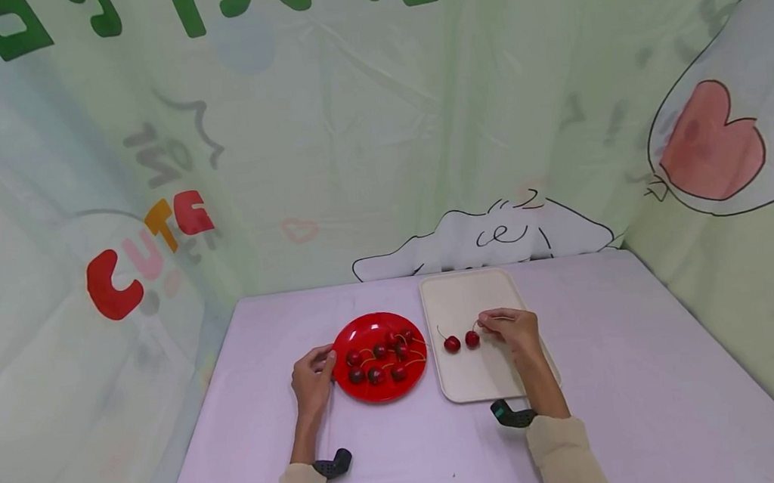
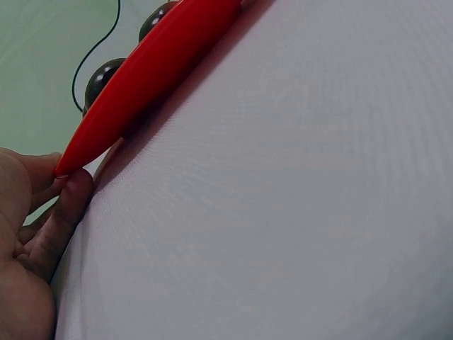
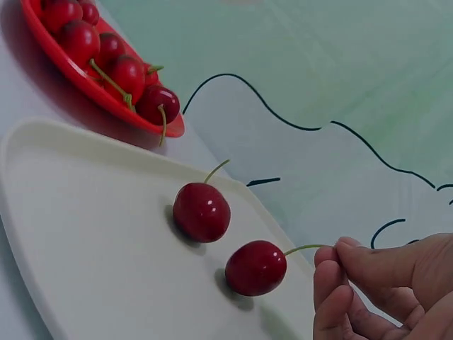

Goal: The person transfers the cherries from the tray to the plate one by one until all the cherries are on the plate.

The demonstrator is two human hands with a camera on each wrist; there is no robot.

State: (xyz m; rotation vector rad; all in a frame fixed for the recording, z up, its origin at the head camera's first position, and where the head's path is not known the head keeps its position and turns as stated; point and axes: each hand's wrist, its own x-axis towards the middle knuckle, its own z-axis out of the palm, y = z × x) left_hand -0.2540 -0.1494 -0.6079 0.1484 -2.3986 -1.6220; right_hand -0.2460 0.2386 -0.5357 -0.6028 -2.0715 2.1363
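My left hand [image 1: 312, 378] pinches the left rim of a red plate [image 1: 382, 395], thumb and fingers on either side of the edge in the left wrist view. Several dark red cherries [image 1: 375, 375] with stems lie on that plate. Over the cream tray [image 1: 466, 383], my right hand [image 1: 515, 330] pinches the green stem of a cherry [image 3: 256, 268] between thumb and fingertips. This cherry hangs close over the tray, its shadow just below it. Another cherry [image 3: 202, 212], stem upward, lies on the tray to its left.
A pale lilac cloth covers the table [image 1: 391, 461]. The plate stands just left of the tray. A printed curtain [image 1: 365, 137] hangs behind the table's back edge and along both sides. Black camera mounts [image 1: 332, 464] sit on both wrists.
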